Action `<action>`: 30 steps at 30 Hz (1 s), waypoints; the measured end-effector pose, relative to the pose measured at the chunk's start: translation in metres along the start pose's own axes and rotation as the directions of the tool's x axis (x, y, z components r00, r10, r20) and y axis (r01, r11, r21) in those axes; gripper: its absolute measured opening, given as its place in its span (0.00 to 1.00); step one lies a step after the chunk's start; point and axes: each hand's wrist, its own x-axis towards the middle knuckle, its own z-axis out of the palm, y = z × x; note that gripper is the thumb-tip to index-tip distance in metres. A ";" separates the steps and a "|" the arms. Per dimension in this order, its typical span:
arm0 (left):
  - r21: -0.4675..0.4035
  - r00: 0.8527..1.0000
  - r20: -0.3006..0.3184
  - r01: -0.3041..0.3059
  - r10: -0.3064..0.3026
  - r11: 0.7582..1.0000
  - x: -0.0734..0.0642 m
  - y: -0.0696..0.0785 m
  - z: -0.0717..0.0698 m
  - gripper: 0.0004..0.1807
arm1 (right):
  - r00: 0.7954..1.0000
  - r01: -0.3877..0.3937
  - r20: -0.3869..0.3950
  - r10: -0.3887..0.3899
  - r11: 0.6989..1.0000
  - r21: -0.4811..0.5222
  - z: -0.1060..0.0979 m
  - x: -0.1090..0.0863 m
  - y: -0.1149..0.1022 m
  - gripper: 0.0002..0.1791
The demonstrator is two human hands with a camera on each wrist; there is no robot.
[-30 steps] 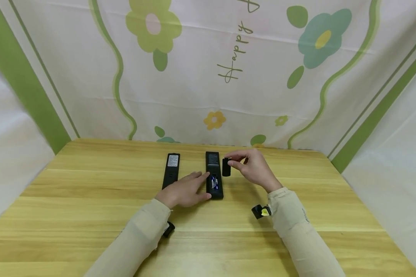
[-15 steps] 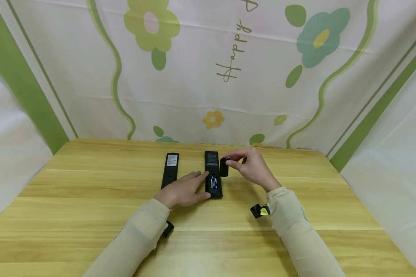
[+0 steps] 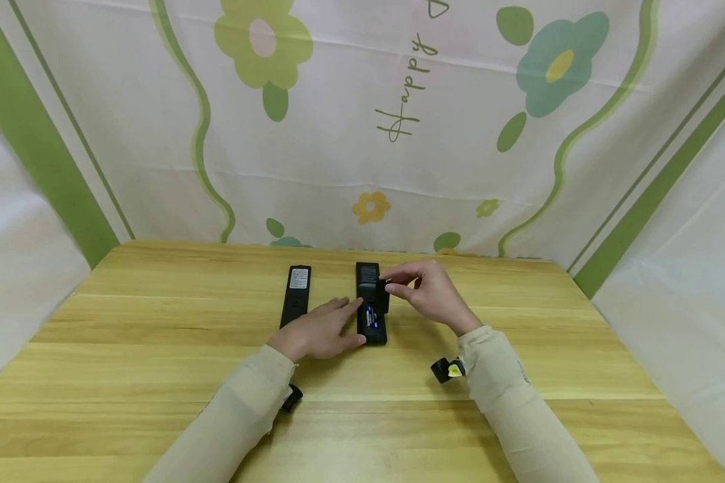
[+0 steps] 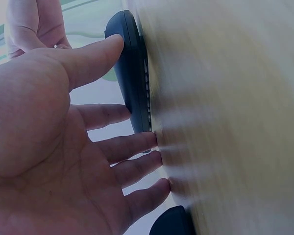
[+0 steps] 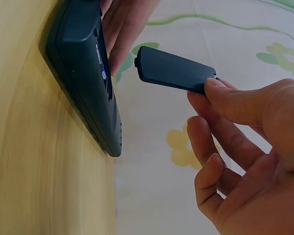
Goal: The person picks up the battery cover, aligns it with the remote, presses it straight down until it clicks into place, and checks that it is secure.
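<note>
A black remote control (image 3: 372, 338) lies face down on the wooden table with its battery compartment uncovered. Blue-and-white batteries (image 3: 371, 316) sit inside it. My left hand (image 3: 319, 333) steadies this remote from the left, thumb and index fingertip on its edge, the other fingers straight with tips at the tabletop. Between thumb and fingertips, my right hand (image 3: 436, 295) pinches one end of the black battery cover (image 5: 174, 69). The cover is held tilted above the remote, overlapping its right side in the head view. In the right wrist view the cover is apart from the remote.
Another black remote (image 3: 296, 295) with a white label lies left of the first, its near end hidden behind my left hand. The wooden table (image 3: 157, 322) reaches back to a flower-printed cloth (image 3: 314, 147). Black wrist-worn devices (image 3: 444, 370) stick out below both sleeves.
My right hand has moved left with the battery cover, from beside the remote to over its right side. The left hand stays in place.
</note>
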 end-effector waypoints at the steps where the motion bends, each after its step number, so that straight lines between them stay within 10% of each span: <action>1: 0.000 1.000 0.000 0.000 0.000 1.000 0.000 0.000 0.000 0.41 | 1.000 -0.001 0.004 0.001 1.000 0.004 0.001 0.000 0.000 0.09; 30: 0.013 1.000 0.003 -0.002 0.002 1.000 0.000 0.001 0.000 0.41 | 0.997 -0.033 0.076 0.029 0.998 0.051 0.010 0.000 0.000 0.09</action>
